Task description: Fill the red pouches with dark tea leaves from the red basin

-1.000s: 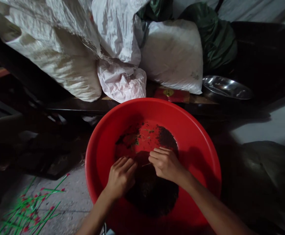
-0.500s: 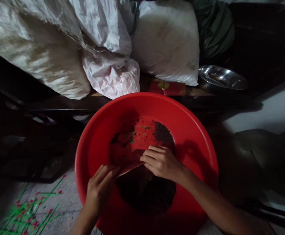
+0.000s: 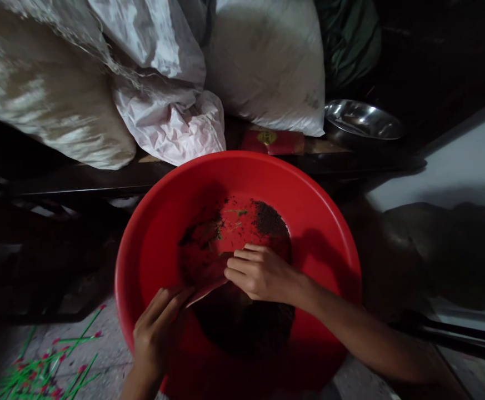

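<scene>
Over a large red plastic tub (image 3: 321, 216), both hands hold a dark red paper packet (image 3: 209, 284) with a pale edge. My left hand (image 3: 154, 328) is closed on its left end, near the tub's left rim. Bent fingers of my right hand (image 3: 256, 272) pinch the other end over the tub's middle. Below the packet lies a dark heap of loose material (image 3: 246, 330), partly in shadow. Small dark grains (image 3: 269, 219) form a patch on the tub's far floor, with scattered plant bits (image 3: 238, 211) beside them. What the packet contains is hidden.
Behind the tub, white sacks (image 3: 267, 61) rest on a dark ledge (image 3: 75, 183). A red packet with a gold emblem (image 3: 281, 142) and a shiny metal bowl (image 3: 363, 119) are there too. Green sticks with red tips (image 3: 42, 366) lie on the floor at left.
The view has shifted, so the tub, sacks and hands all appear further left. Both hands keep their hold on the packet, with little change relative to the tub.
</scene>
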The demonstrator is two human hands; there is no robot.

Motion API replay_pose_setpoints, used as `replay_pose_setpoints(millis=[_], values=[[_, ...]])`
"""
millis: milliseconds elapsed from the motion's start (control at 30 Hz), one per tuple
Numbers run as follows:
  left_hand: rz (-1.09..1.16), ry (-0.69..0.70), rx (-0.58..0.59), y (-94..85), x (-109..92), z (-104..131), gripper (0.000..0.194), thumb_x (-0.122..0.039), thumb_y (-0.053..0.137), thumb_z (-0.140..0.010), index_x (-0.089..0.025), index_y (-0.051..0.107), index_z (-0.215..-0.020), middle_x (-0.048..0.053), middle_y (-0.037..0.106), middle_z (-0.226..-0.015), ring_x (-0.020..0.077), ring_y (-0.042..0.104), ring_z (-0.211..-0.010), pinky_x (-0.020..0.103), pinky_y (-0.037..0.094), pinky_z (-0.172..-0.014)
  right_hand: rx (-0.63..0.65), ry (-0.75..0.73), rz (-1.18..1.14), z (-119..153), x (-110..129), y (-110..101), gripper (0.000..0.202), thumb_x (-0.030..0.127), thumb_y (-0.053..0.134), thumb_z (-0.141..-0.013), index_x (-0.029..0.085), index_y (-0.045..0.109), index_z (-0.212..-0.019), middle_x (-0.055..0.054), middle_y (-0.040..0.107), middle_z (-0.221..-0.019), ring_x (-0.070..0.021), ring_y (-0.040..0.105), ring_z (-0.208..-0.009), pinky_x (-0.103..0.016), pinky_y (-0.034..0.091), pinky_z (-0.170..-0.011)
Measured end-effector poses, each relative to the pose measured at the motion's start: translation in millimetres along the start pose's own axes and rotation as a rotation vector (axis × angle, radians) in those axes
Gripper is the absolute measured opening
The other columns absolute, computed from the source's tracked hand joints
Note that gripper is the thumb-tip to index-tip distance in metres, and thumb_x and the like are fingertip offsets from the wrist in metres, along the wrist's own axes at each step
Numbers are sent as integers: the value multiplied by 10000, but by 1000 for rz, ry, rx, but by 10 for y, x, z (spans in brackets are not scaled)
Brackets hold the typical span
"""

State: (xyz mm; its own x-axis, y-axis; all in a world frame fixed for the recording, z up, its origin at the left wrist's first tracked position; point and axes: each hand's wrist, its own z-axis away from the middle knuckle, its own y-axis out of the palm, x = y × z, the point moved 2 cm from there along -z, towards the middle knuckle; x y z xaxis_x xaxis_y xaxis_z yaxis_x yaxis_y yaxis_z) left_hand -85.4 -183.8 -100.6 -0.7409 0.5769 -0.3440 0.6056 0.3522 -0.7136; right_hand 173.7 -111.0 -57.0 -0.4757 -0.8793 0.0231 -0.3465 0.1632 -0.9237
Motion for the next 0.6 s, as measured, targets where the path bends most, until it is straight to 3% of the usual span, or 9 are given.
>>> replay_pose_setpoints(millis=[100,233,433,600], values=[[-16,22,-11,-70,-28,-8,182,-27,627,-1002,-170,703,-1083,46,719,-956,140,712,-850,239,570,-847,-6,17,11,14,-5,-7,165,62,615,-932,211,619,-861,9,668,-822,-174,552,-784,-348,389,-753],[-22,7,-60,-62,-130,-68,236,23,610,-982,-183,698,-1057,22,718,-887,124,707,-785,219,571,-785,-36,11,4,-58,48,-17,75,145,642,-995,199,667,-950,-2,689,-864,-189,574,-828,-351,398,-759],[52,16,-62,31,-245,-185,313,61,559,-958,-196,677,-1092,39,741,-951,136,741,-853,229,615,-834,-72,-93,-43,-199,216,11,112,167,587,-1072,195,691,-1040,4,681,-866,-174,585,-826,-326,396,-746],[17,18,-41,69,-228,-119,234,1,595,-991,-175,659,-1131,60,730,-964,148,734,-868,231,608,-836,-126,-119,-35,-251,268,84,213,170,558,-1083,193,656,-895,9,654,-804,-161,561,-771,-334,395,-727]])
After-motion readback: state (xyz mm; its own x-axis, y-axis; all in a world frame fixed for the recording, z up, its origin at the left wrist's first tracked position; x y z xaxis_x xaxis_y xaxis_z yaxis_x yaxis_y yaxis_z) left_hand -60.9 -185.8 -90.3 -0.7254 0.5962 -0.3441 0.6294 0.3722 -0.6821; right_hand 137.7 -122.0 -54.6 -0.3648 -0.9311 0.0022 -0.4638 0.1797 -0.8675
